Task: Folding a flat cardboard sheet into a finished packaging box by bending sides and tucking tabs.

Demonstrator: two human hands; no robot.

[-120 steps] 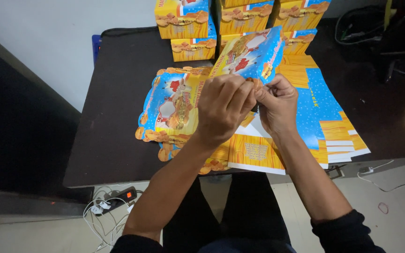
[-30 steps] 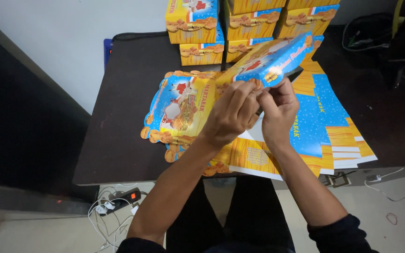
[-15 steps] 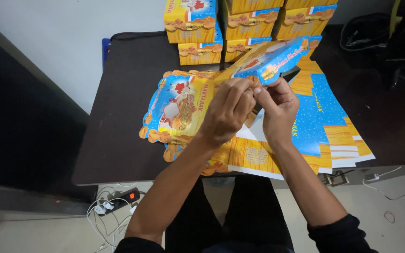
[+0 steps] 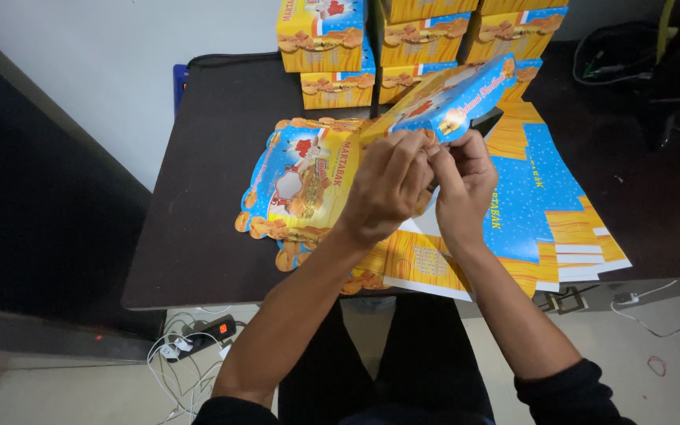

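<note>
Half-folded carton blank [image 4: 332, 177] lifted over the near half of the dark table [image 4: 198, 236], scalloped printed panel spread flat toward the left, blue-and-yellow flap [image 4: 454, 98] tilted up and away toward the stacked finished boxes [image 4: 403, 39]. Both hands meeting at the fold where flap joins panel: left hand [image 4: 387, 185] curled closed over that edge, fingers pinching card; right hand [image 4: 462, 185] touching it, grip pinched shut on the same edge, fingertips hidden. Carton's long axis running left to right, so the panel trails left of the left hand. Flat unfolded blanks [image 4: 545, 228] fanned just beneath and to the right of the carton
</note>
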